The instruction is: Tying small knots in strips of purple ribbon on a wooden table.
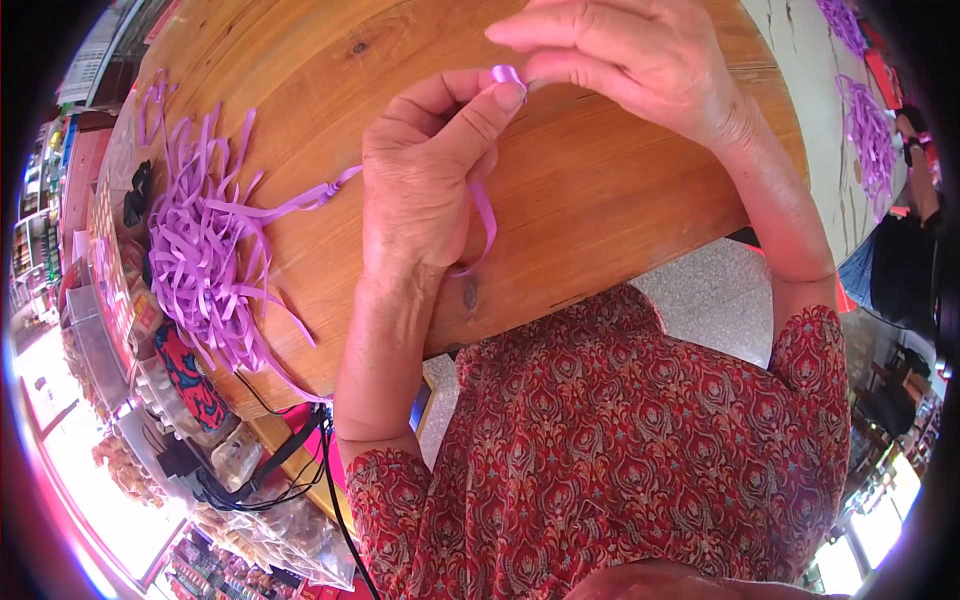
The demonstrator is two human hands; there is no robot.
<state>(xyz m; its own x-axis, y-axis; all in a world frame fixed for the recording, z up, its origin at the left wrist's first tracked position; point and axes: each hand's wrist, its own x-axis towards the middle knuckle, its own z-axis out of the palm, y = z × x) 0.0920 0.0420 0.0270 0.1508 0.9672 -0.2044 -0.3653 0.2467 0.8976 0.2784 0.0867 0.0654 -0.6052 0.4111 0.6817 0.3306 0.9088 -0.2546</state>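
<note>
My left hand is closed, its thumb and forefinger pinching a small loop of shiny purple ribbon above the wooden table. The ribbon's tail hangs down below that palm. On the other side of the wrist, a knotted strand runs toward a tangled heap of purple ribbons at the left. Close to the loop is my right hand, with its thumb tip beside the ribbon and a finger stretched out above it. Those fingers look apart, and I see nothing clearly held between them.
The wooden table spans the middle. More purple ribbons lie on a pale marbled surface at the right. Black cables, plastic bags and a red-and-blue patterned item crowd the left edge.
</note>
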